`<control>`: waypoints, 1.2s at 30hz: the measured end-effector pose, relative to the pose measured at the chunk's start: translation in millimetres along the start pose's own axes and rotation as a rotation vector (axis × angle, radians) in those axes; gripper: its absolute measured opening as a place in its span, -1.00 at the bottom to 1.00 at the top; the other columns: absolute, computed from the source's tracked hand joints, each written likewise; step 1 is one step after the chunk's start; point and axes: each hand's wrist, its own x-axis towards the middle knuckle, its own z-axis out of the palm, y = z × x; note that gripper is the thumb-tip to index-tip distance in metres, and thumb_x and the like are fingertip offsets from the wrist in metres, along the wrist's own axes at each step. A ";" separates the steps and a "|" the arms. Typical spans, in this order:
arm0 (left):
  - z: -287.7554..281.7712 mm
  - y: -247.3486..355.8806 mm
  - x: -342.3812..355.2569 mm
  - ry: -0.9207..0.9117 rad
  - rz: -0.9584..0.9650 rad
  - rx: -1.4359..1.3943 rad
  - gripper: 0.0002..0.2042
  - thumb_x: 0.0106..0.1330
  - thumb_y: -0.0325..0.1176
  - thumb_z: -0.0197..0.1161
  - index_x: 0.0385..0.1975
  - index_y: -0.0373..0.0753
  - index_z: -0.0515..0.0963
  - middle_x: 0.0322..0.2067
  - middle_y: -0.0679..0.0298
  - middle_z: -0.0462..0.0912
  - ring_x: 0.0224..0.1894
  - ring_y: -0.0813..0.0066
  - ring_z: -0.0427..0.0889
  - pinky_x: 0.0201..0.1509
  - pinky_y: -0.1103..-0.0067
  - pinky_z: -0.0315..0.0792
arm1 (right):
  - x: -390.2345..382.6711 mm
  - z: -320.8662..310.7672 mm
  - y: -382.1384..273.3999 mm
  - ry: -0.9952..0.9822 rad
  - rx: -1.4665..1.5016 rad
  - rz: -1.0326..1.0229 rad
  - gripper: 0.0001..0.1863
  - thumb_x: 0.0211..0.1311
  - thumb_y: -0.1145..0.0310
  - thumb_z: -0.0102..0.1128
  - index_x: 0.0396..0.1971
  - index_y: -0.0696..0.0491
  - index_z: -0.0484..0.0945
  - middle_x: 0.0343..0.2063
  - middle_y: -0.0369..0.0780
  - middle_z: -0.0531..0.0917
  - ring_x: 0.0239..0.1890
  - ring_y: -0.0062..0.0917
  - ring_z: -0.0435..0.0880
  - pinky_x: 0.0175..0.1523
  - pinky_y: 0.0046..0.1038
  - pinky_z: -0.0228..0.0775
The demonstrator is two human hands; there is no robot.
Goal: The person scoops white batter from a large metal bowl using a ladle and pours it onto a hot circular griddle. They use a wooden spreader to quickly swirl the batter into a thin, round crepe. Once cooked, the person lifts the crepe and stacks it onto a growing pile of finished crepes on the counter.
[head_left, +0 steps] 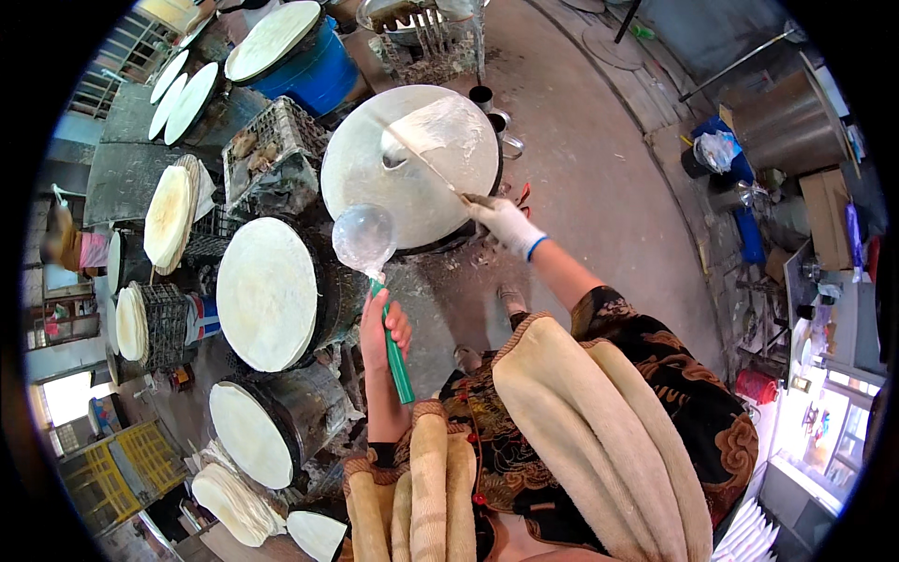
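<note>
1. While the R hand [506, 227], gloved w/ a blue cuff, works over the round plate [361, 164], its fingers are closed tight on the near end of a thin stick [426, 167]; no gap seen.
2. L hand [386, 328], bare: fingers curled round the green handle of a ladle [365, 239], bowl up at the plate's near-left edge. Can't tell if anything's in it.
3. White batter [438, 126] (my read) lies on the plate's far-right part, w/ the stick slanting past its left side.
4. To do it well, prob. best: light, even pressure, stick flat to the plate, long curved strokes from thick area out to thin, stopping short of the rim.
5. Hold the ladle clear of the stick's sweep, bowl level, so no drips.
6. Surface: plate is round, pale grey, dark at its rim.
7. Room: concrete-looking floor [609, 215] on R; more round tops down the L side, e.g. one w/ a white sheet [267, 295]; stack of pale rounds [169, 220] beyond; blue drum [314, 75] at top; metal mugs [481, 97] just beside the plate; cardboard box [829, 220] far R.
</note>
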 end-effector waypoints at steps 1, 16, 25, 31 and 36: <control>-4.5 -2.0 5.1 0.011 -0.014 0.009 -0.70 0.44 -0.08 0.03 -0.52 -0.05 0.34 -0.84 0.49 0.20 -0.89 0.64 0.18 -0.90 0.66 0.10 | 6.8 -14.3 -10.5 -0.015 -0.013 0.011 -0.50 0.33 0.06 0.06 0.25 -0.20 0.43 -0.57 -0.35 0.50 -0.64 -0.72 0.37 -0.59 -0.61 0.24; -32.2 30.8 117.3 0.038 -0.092 -0.019 -0.70 0.40 -0.08 0.04 -0.55 -0.06 0.31 -0.74 0.43 0.31 -0.77 0.60 0.30 -0.78 0.63 0.20 | 1.7 -42.1 -37.6 -0.227 -0.334 -0.153 -0.50 0.35 0.18 0.02 0.21 0.12 0.41 0.07 -0.05 0.59 0.12 -0.41 0.54 0.23 -0.47 0.28; 52.6 28.6 148.2 0.224 0.178 0.183 -0.90 0.36 -0.28 0.11 -0.29 -0.08 0.36 -0.62 0.40 0.38 -0.69 0.60 0.35 -0.66 0.63 0.27 | -6.5 68.8 72.5 0.175 0.065 -0.351 -0.45 0.36 0.18 -0.04 0.27 0.13 0.32 0.01 -0.07 0.61 0.02 -0.41 0.57 0.16 -0.47 0.34; 47.3 25.6 156.4 0.280 0.198 0.162 -0.89 0.34 -0.27 0.10 -0.28 -0.08 0.33 -0.60 0.38 0.39 -0.68 0.58 0.35 -0.66 0.58 0.30 | -16.5 39.8 -15.9 -0.027 0.133 0.019 -0.49 0.37 0.15 -0.05 0.29 -0.06 0.35 -0.62 -0.36 0.45 -0.66 -0.69 0.37 -0.57 -0.60 0.25; 70.8 10.3 161.1 0.328 0.172 -0.031 -0.86 0.34 -0.27 0.08 -0.30 -0.12 0.29 -0.63 0.37 0.34 -0.68 0.55 0.34 -0.67 0.55 0.31 | -0.9 62.5 35.1 0.031 -0.065 -0.431 -0.49 0.39 0.19 -0.07 0.27 0.10 0.34 -0.27 -0.21 0.66 -0.28 -0.53 0.58 -0.08 -0.53 0.43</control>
